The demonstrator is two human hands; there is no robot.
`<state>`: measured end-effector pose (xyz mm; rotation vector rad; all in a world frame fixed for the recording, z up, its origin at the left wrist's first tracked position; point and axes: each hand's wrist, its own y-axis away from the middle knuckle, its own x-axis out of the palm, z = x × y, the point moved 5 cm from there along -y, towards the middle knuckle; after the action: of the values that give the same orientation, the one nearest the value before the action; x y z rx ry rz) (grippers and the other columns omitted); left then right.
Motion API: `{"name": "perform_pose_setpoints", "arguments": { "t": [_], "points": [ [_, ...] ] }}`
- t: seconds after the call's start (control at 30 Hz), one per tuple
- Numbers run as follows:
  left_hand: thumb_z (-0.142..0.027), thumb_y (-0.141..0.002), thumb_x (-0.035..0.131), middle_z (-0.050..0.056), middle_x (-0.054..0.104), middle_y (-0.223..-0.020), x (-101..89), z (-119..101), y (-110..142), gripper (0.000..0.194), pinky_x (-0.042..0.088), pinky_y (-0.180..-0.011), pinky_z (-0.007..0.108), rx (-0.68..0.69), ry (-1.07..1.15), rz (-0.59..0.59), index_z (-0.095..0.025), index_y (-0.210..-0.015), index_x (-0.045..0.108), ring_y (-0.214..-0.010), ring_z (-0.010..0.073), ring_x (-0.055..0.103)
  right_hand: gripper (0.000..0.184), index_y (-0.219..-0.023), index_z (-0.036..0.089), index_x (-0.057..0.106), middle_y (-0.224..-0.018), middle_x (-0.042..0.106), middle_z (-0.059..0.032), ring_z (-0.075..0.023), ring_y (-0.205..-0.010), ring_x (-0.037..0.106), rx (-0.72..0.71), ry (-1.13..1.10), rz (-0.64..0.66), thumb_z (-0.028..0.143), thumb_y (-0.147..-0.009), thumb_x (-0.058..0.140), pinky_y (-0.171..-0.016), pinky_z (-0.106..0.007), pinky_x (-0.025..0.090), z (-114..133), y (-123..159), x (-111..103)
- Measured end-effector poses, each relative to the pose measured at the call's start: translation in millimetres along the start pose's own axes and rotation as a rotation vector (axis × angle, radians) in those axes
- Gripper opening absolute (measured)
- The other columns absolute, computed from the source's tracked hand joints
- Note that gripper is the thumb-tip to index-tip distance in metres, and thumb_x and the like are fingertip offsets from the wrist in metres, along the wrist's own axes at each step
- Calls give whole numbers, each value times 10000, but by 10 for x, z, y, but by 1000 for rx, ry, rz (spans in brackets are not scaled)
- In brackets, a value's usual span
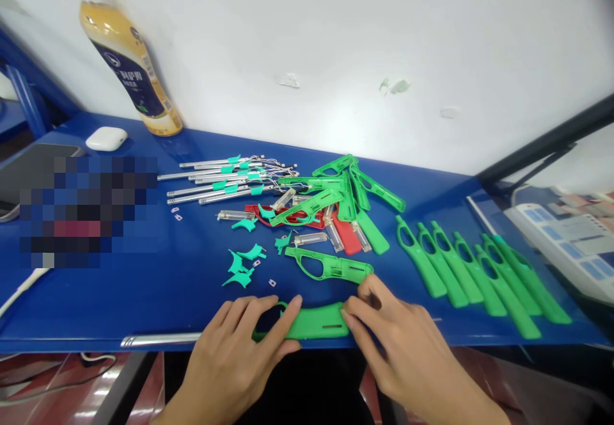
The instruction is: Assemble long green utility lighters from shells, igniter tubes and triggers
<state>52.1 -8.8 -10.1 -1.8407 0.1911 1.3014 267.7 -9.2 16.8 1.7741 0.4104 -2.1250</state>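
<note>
My left hand [240, 342] and my right hand [393, 335] together grip a green plastic lighter body [314, 322] at the near edge of the blue table [144, 290]. The left fingers wrap its handle end, and the right fingertips pinch its other end. A metal tube [160, 340] sticks out to the left along the table edge. Just beyond lies an open green shell half [330, 266]. Small teal triggers [242, 268] lie to the left of it.
Several metal tubes with teal collars [220, 182] lie at mid-table beside a heap of green and red shells [336, 207]. Several assembled green lighters [480, 274] line up at right. A bottle [129, 54] and white earbud case [106, 138] stand at back left.
</note>
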Motion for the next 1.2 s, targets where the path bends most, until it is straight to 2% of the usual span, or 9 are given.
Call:
{"name": "perform_pose_setpoints", "arguments": {
  "t": [0.13, 0.47, 0.63, 0.87, 1.07, 1.2],
  "points": [
    [-336, -1083, 522, 96, 628, -1104, 2, 6, 12, 366, 447, -840, 373, 3, -2, 1, -218, -1404, 651, -985, 223, 587, 194, -994, 235, 522, -955, 551, -35, -156, -686, 638, -55, 101, -58, 221, -1096, 357, -504, -296, 309, 78, -14, -21],
    [-340, -1078, 531, 102, 628, -1114, 21, 4, 9, 376, 448, -841, 382, 14, -9, 4, -215, -1414, 644, -991, 229, 588, 209, -1023, 256, 536, -978, 552, -24, -163, -700, 612, 40, -48, 56, 221, -1097, 343, -555, -306, 314, 0, 10, 45],
    [-335, -1080, 527, 98, 627, -1108, 14, 1, 6, 374, 445, -836, 377, -2, 5, 6, -213, -1414, 644, -986, 220, 586, 237, -1034, 252, 573, -945, 577, -31, -173, -664, 593, 41, -13, 35, 237, -1096, 344, -532, -323, 273, 18, 1, 45],
    [-344, -1089, 508, 87, 640, -1114, 17, 0, 2, 371, 454, -836, 374, -14, -2, 13, -233, -1417, 641, -988, 217, 588, 295, -1081, 235, 625, -955, 667, -55, -171, -715, 662, 15, -29, -18, 254, -1107, 332, -567, -288, 376, -15, 6, 40],
    [-349, -1082, 522, 95, 635, -1125, 28, -1, 28, 386, 450, -840, 386, -9, 3, 12, -227, -1432, 631, -993, 228, 588, 268, -1005, 245, 561, -850, 651, -21, -185, -671, 667, 11, -13, -19, 266, -1121, 320, -542, -292, 338, 19, -8, 29],
    [-352, -1079, 531, 102, 635, -1125, 43, 5, 31, 392, 452, -851, 394, -5, 1, 13, -215, -1432, 631, -998, 232, 590, 249, -969, 263, 566, -862, 648, -19, -182, -664, 635, 101, -184, -39, 364, -1115, 392, -584, -308, 411, -53, 71, -134]
  ]
}}
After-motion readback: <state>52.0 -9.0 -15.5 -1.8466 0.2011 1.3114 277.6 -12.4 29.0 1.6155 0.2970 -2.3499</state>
